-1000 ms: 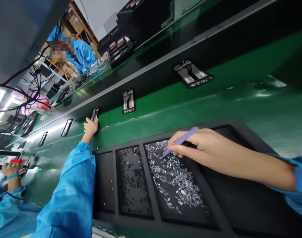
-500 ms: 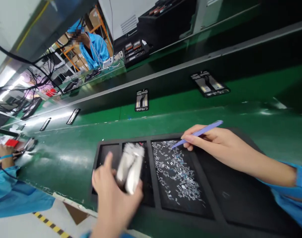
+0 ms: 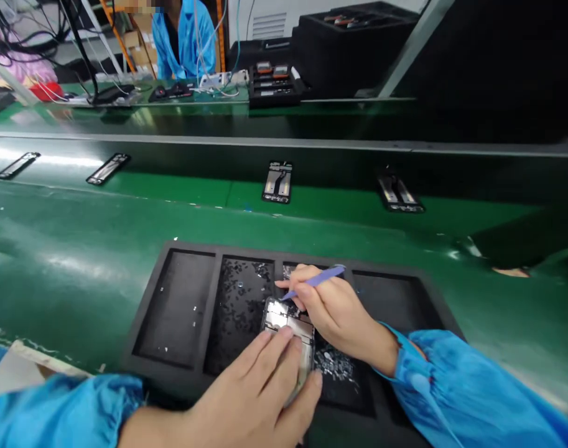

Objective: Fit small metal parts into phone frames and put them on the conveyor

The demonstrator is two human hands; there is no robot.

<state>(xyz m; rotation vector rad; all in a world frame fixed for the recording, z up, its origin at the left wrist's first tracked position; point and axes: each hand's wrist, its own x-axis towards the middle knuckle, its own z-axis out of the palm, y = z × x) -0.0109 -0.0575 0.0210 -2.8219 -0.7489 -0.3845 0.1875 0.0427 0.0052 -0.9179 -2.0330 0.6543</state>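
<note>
My left hand [image 3: 260, 392] lies over a phone frame [image 3: 290, 318] with silvery metal plates, its fingers and thumb gripping it. The frame is above the middle of a black foam tray [image 3: 208, 311], and its lower part is hidden by the hand. My right hand [image 3: 335, 308] pinches purple tweezers [image 3: 318, 278], their tip at the frame's top edge. Whether the tip holds anything is too small to tell. Under and beside the frame, one compartment contains many tiny silvery pieces [image 3: 339, 367]; the compartment to its left has small dark pieces [image 3: 239, 292].
Several phone frames [image 3: 277, 182] lie along the back of the green bench [image 3: 78, 261]. Past the ledge sit a black parts tray [image 3: 274, 93], cables and a power strip. A person in a blue coat [image 3: 185, 40] is across the bench; part of a hand [image 3: 512, 272] shows at right.
My left hand has brought the phone frame right, over the silvery pieces. The tweezers have moved from those pieces to the frame's top edge. The camera view has levelled.
</note>
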